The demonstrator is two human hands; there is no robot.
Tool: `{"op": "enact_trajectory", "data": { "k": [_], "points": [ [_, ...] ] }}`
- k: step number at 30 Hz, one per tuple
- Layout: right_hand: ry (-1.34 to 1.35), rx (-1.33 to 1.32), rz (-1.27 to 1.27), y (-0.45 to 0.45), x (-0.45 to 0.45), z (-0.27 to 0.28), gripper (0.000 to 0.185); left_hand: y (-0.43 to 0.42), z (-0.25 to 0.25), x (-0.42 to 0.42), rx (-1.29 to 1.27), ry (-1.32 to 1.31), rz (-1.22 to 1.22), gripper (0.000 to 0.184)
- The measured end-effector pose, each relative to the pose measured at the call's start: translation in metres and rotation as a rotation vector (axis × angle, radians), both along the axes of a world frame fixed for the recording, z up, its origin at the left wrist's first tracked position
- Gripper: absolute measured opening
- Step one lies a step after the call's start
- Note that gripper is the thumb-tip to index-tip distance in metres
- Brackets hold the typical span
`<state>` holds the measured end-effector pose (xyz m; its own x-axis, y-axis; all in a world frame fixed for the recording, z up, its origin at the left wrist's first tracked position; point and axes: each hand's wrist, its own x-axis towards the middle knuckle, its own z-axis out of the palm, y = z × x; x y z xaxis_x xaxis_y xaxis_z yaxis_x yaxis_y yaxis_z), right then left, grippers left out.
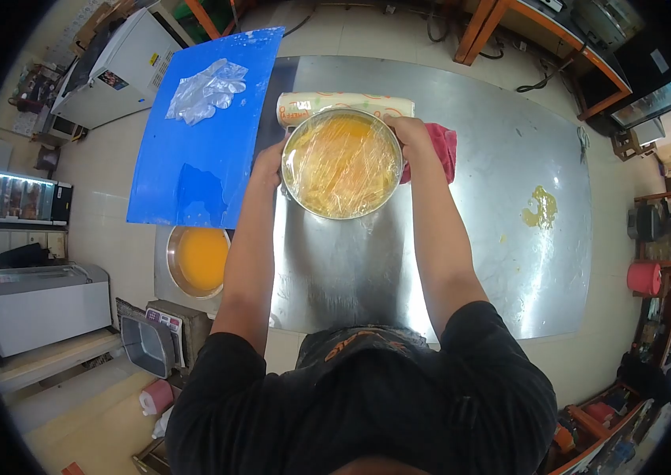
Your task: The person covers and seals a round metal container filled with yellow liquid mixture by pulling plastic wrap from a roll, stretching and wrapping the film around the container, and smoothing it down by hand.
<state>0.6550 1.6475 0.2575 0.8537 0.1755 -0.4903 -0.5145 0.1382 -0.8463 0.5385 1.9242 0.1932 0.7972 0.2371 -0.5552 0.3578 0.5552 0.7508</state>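
Note:
A round metal bowl (343,164) with clear plastic wrap over its top is held above the steel table (502,237). Yellow contents show through the wrinkled wrap. My left hand (270,161) grips the bowl's left side, and my right hand (407,131) grips its upper right rim; the fingers of both are partly hidden. Just behind the bowl lies a roll of plastic wrap (301,106) with printed patterns. A red cloth (442,150) rests beside my right wrist.
At the left, a blue board (153,158) carries a clear plastic glove (210,89). Below it stands a metal bowl of orange liquid (202,260). A yellowish spill (541,207) marks the table's right side. A grey basin (146,345) is at lower left.

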Motion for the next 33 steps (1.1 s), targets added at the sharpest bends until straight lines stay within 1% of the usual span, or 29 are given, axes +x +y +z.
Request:
{"op": "enact_trajectory", "data": {
  "k": [2, 3, 5, 6, 8, 9, 11, 12, 13, 14, 15, 16, 17, 18, 19, 21, 22, 23, 24, 25, 27, 28, 29, 30, 32, 33],
  "points": [
    [-0.046, 0.003, -0.010, -0.003, 0.004, -0.007, 0.038, 0.002, -0.004, -0.003, 0.017, 0.021, 0.034, 0.038],
    [-0.068, 0.006, -0.015, -0.004, 0.005, -0.014, 0.035, 0.002, -0.004, -0.005, 0.078, 0.030, 0.034, 0.035],
    [-0.032, 0.122, -0.046, -0.010, 0.003, -0.030, 0.036, 0.001, -0.005, -0.009, 0.197, 0.047, 0.041, 0.031],
    [-0.014, 0.178, -0.061, -0.010, 0.001, -0.039, 0.036, 0.004, -0.015, -0.010, 0.181, 0.007, 0.057, 0.027],
    [-0.044, 0.105, -0.077, -0.009, -0.004, -0.051, 0.038, 0.004, -0.033, -0.010, 0.147, -0.075, 0.083, 0.021],
    [-0.062, 0.068, -0.088, -0.009, -0.006, -0.052, 0.039, 0.005, -0.040, -0.007, 0.283, -0.169, 0.143, 0.021],
    [0.024, -0.021, -0.059, -0.015, -0.016, -0.046, 0.035, -0.001, -0.053, -0.009, 0.549, -0.349, 0.260, 0.022],
    [0.064, -0.066, -0.043, -0.017, -0.020, -0.041, 0.034, -0.009, -0.036, -0.014, 0.754, -0.394, 0.247, 0.025],
    [-0.127, -0.251, -0.058, -0.026, -0.015, -0.054, 0.032, -0.011, -0.015, -0.019, 0.963, -0.444, 0.234, 0.028],
    [-0.321, -0.434, -0.074, -0.043, -0.005, -0.080, 0.030, -0.016, 0.010, -0.023, 1.175, -0.495, 0.221, 0.032],
    [-0.517, -0.616, -0.087, -0.046, -0.004, -0.075, 0.029, -0.017, 0.019, -0.026, 0.986, -0.447, 0.196, 0.034],
    [-0.548, -0.332, -0.085, -0.050, 0.000, -0.069, 0.031, -0.013, 0.018, -0.021, 0.803, -0.477, 0.236, 0.036],
    [-0.561, -0.048, -0.080, -0.050, -0.013, -0.026, 0.032, -0.005, 0.012, -0.016, 0.619, -0.496, 0.271, 0.038],
    [-0.558, 0.234, -0.081, -0.046, -0.027, -0.004, 0.034, -0.001, 0.006, -0.017, 0.435, -0.507, 0.302, 0.039],
    [-0.529, 0.266, -0.004, -0.039, -0.034, -0.012, 0.038, -0.009, 0.013, -0.017, 0.242, -0.605, 0.309, 0.041],
    [-0.499, 0.329, 0.141, -0.023, -0.034, -0.031, 0.046, -0.025, 0.019, -0.014, 0.108, -0.614, 0.158, 0.043],
    [-0.488, 0.406, 0.126, -0.020, -0.038, -0.038, 0.049, -0.032, 0.022, -0.014, 0.041, -0.621, 0.084, 0.044],
    [-0.478, 0.487, 0.116, -0.016, -0.045, -0.042, 0.052, -0.036, 0.023, -0.016, 0.053, -0.643, 0.011, 0.049],
    [-0.465, 0.570, 0.110, -0.012, -0.053, -0.040, 0.055, -0.039, 0.028, -0.015, 0.019, -0.641, 0.025, 0.049],
    [-0.487, 0.536, 0.072, -0.009, -0.060, -0.037, 0.058, -0.041, 0.031, -0.015, -0.013, -0.633, 0.041, 0.049],
    [-0.419, 0.629, 0.042, -0.010, -0.066, -0.046, 0.059, -0.040, 0.028, -0.018, -0.070, -0.632, 0.044, 0.051],
    [-0.387, 0.674, 0.026, -0.010, -0.068, -0.049, 0.059, -0.039, 0.027, -0.020, -0.039, -0.603, 0.053, 0.052],
    [-0.434, 0.579, -0.028, -0.008, -0.074, -0.048, 0.060, -0.040, 0.025, -0.022, -0.011, -0.575, 0.059, 0.053],
    [-0.368, 0.473, -0.063, -0.011, -0.080, -0.051, 0.060, -0.042, 0.024, -0.027, 0.015, -0.544, 0.065, 0.054],
    [-0.238, 0.267, -0.130, -0.014, -0.093, -0.063, 0.059, -0.038, 0.019, -0.040, 0.384, -0.459, 0.096, 0.055],
    [-0.319, 0.153, -0.166, -0.015, -0.105, -0.065, 0.058, -0.036, 0.018, -0.047, 0.570, -0.415, 0.111, 0.056]
  ]
}}
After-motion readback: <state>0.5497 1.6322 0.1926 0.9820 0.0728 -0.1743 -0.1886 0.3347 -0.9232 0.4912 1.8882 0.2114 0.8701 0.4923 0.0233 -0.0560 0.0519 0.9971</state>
